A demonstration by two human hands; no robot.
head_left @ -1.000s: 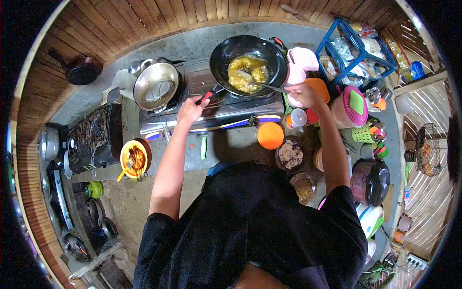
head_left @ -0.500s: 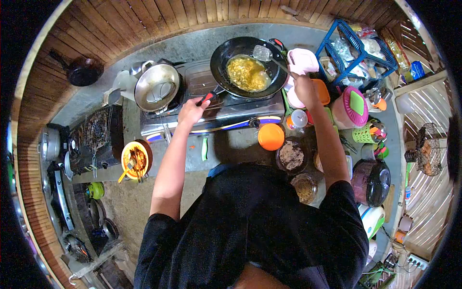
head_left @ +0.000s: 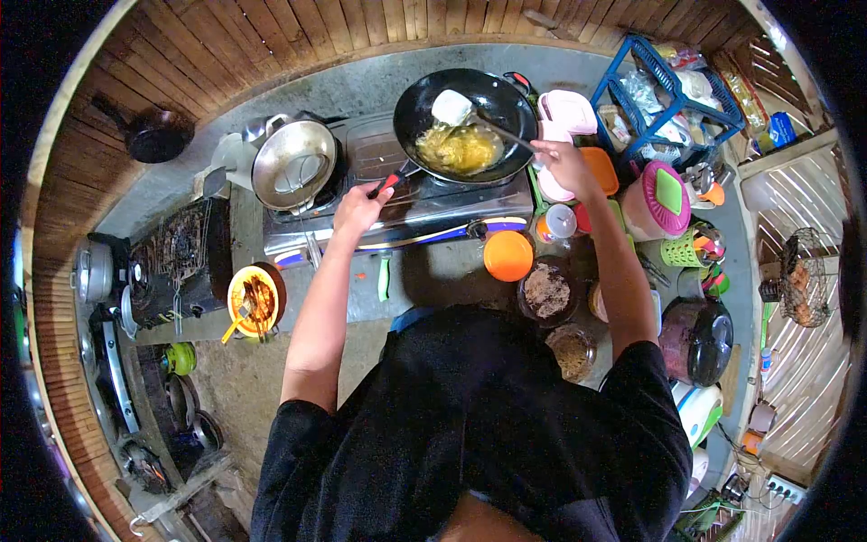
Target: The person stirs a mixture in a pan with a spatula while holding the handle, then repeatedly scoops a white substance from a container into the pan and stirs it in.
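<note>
Two pans stand on the stove (head_left: 368, 144): one black wok (head_left: 508, 104), ahead of and between both hands, and one steel pan (head_left: 270, 167) to its left. The left hand (head_left: 358, 210) is closed round the wok's long handle (head_left: 388, 184); the right hand (head_left: 564, 164) grips one spatula (head_left: 452, 107), its blade by one yellow, egg-like mass (head_left: 465, 152) (whether touching, I cannot tell). One round orange lid (head_left: 508, 256) lies in front.
</note>
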